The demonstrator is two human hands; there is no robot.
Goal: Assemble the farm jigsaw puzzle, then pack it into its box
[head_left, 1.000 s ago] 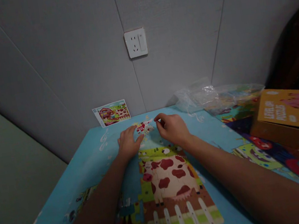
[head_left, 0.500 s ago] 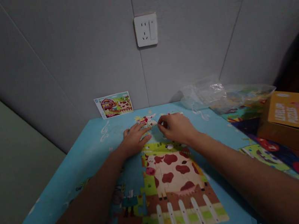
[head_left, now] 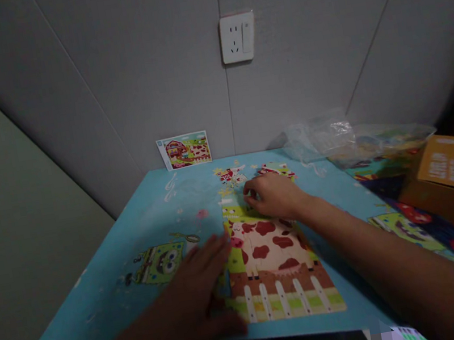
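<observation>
Left of the cow puzzle [head_left: 279, 245], my left hand [head_left: 193, 296] is spread, perhaps for steadying; my right hand [head_left: 274, 194], curled at its far end, hides any grip: I can't tell.

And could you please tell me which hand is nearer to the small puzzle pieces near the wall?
The right hand, just this side of the small puzzle pieces. The left hand is farther back, by the left edge of the cow puzzle.

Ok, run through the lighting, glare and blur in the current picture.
Head view: dim overall, the wall darkening toward the upper corners; head view: small bright glints on the clear plastic bag; head view: the left hand looks motion-blurred, while the cow puzzle is readable.
</observation>
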